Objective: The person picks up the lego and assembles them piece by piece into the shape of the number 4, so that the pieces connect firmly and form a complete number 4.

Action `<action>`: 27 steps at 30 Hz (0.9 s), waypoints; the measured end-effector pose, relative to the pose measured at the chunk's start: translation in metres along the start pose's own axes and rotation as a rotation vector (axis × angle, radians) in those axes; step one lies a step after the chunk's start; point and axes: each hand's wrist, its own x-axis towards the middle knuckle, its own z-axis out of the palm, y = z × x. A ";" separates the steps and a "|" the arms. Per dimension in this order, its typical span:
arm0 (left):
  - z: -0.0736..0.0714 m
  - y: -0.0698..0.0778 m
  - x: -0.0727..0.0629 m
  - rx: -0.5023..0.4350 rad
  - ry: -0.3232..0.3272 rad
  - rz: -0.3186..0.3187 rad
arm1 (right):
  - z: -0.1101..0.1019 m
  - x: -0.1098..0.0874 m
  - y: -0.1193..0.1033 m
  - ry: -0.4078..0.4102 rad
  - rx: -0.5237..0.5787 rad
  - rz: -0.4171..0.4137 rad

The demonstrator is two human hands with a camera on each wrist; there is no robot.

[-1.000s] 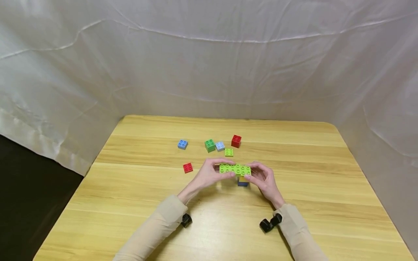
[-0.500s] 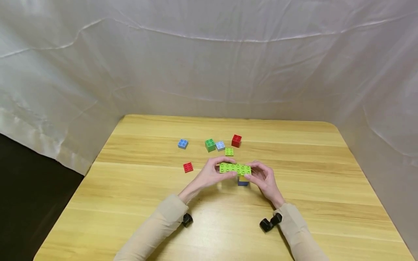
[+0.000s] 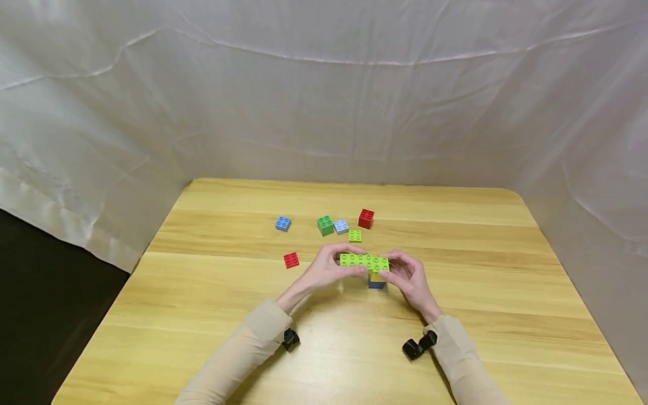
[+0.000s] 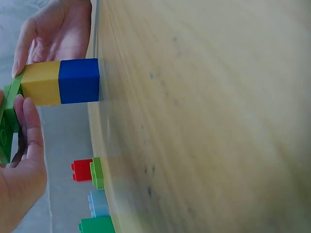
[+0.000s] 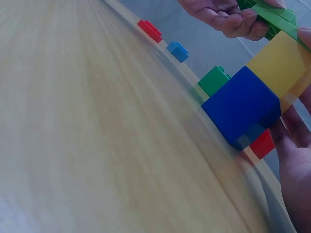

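Lime green bricks [image 3: 356, 260], stepped in the left wrist view, lie across the top of a short tower. Below them are a yellow brick [image 4: 43, 82] and a dark blue brick [image 5: 241, 108], which stands on the table. My left hand [image 3: 329, 269] pinches the left, overhanging part of the lime bricks between thumb and fingers. At their right end, above the yellow brick, my right hand [image 3: 414, 282] grips with its thumb in front and fingers behind. How far the right fingers reach down behind the tower is partly hidden.
Behind the hands lie a blue brick [image 3: 283, 224], a green brick [image 3: 325, 225], a light blue brick [image 3: 341, 226], a dark red brick [image 3: 366, 219] and a small lime brick [image 3: 355, 235]. A flat red brick [image 3: 291, 260] lies left of the left hand. Pale curtains [image 3: 354, 112] surround the wooden table [image 3: 506, 270].
Both hands stay at the tower with almost the same grip. The left thumb has slid slightly to the right along the lime bricks. The loose bricks have not moved.
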 end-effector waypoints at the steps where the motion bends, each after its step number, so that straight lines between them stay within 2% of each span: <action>1: 0.000 0.000 0.000 -0.014 0.000 -0.013 | 0.000 0.000 0.000 -0.003 0.000 0.000; 7: 0.001 -0.001 0.002 -0.030 0.006 -0.050 | -0.001 -0.001 0.001 -0.007 0.006 -0.006; 20: -0.001 0.000 0.002 -0.036 -0.053 -0.039 | -0.001 -0.001 0.002 0.005 0.003 0.006; 27: -0.001 0.000 0.002 -0.065 -0.055 -0.037 | -0.001 -0.001 0.001 0.006 0.002 0.000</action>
